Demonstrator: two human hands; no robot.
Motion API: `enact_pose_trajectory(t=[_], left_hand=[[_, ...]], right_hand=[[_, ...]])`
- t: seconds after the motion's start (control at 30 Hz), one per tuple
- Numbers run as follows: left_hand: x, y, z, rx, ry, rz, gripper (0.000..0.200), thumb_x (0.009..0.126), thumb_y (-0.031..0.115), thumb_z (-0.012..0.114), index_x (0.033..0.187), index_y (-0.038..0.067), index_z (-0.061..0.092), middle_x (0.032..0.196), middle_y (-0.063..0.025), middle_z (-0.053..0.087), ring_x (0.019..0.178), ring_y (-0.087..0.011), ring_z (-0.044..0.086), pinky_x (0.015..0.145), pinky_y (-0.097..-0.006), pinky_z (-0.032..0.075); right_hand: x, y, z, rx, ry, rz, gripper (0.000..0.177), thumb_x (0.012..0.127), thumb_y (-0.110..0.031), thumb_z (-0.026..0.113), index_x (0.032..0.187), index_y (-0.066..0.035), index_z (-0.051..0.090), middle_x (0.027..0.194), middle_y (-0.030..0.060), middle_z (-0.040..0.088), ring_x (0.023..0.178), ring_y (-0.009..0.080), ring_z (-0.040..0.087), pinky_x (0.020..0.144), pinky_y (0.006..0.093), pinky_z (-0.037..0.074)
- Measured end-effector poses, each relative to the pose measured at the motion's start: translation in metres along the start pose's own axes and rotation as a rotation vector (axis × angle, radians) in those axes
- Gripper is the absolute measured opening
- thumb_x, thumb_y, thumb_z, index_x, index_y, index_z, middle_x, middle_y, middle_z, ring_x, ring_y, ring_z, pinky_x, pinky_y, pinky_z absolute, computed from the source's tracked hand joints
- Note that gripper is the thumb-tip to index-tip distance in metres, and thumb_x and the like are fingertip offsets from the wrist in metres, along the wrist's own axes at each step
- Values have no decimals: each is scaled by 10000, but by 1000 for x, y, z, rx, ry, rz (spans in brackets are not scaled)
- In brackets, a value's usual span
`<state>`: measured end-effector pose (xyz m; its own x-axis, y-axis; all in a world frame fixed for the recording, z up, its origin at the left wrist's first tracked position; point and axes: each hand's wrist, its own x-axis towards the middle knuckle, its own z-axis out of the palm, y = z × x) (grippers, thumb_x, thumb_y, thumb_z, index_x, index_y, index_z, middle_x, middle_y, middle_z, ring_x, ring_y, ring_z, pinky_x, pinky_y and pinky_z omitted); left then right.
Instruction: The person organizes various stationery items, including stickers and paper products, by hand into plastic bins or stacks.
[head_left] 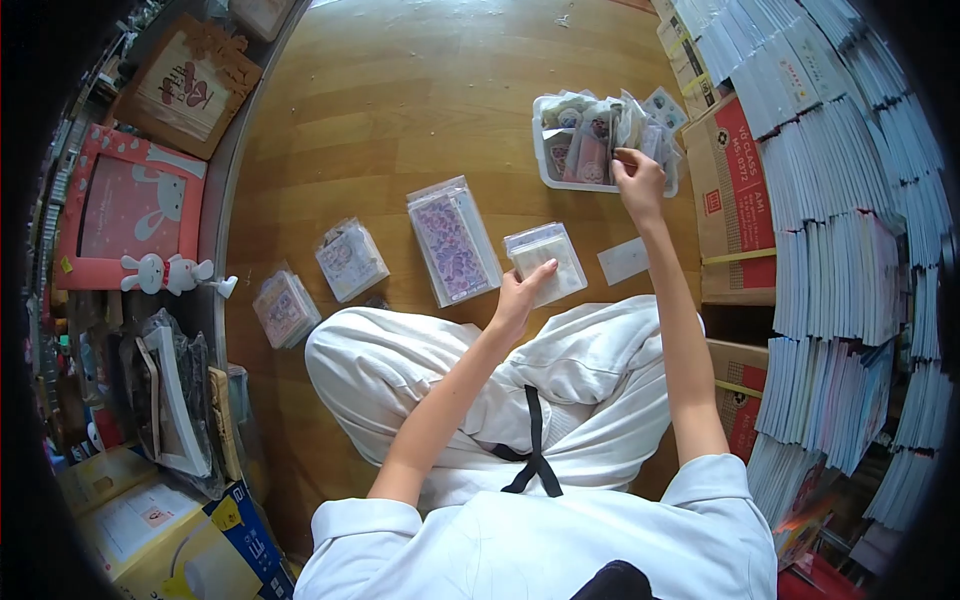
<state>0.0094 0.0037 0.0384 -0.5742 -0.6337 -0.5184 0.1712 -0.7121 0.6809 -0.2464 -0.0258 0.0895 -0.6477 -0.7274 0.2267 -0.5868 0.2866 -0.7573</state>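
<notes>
My left hand (514,302) grips the near end of a stack of pale sticker packets (545,248) in clear sleeves, thumb on top. Out to the right, my right hand (641,183) reaches over a white plastic bin (598,187) filled with upright sticker packets (590,150). Its fingers are pinched together at the edge of one packet; the fingertips are partly hidden. Left of the held stack lies a taller pile of purple-patterned sticker sheets (455,245). Two smaller packet piles, one pale (351,260) and one pinkish (286,306), lie farther left.
A white card (624,261) lies on the wooden floor (400,110) near my right knee. Tall stacks of sleeved packets (830,190) and cardboard boxes (735,200) line the right side. On the left stand a pink rabbit frame (85,215) and a yellow-and-blue box (180,535).
</notes>
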Motion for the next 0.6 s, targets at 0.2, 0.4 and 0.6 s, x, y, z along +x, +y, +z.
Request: enact_pose_trajectory(t=[0.2, 0.4, 0.6], left_hand=[[-6, 10, 3, -30, -2, -3, 507, 794, 263, 761, 1148, -41, 561, 1078, -107, 628, 989, -171, 604, 908, -322, 460], [-10, 16, 8, -12, -46, -8, 466, 815, 288, 737, 1108, -48, 600, 1027, -117, 648, 929, -164, 619, 867, -318, 479], [-12, 17, 9, 8, -78, 5, 459, 818, 299, 733, 1101, -42, 610, 1021, -118, 649, 922, -160, 618, 861, -318, 479]], right_hand=[[30, 11, 56, -333, -188, 20, 652, 695, -341, 789, 1092, 131, 577, 993, 273, 656, 954, 365, 655, 811, 405, 532], [44, 22, 76, -432, -299, 232, 719, 695, -465, 713, 999, 170, 565, 1003, 355, 615, 992, 424, 626, 851, 428, 514], [44, 34, 58, -432, -22, 139, 359, 770, -195, 582, 970, 103, 568, 908, 328, 631, 907, 454, 626, 830, 478, 498]])
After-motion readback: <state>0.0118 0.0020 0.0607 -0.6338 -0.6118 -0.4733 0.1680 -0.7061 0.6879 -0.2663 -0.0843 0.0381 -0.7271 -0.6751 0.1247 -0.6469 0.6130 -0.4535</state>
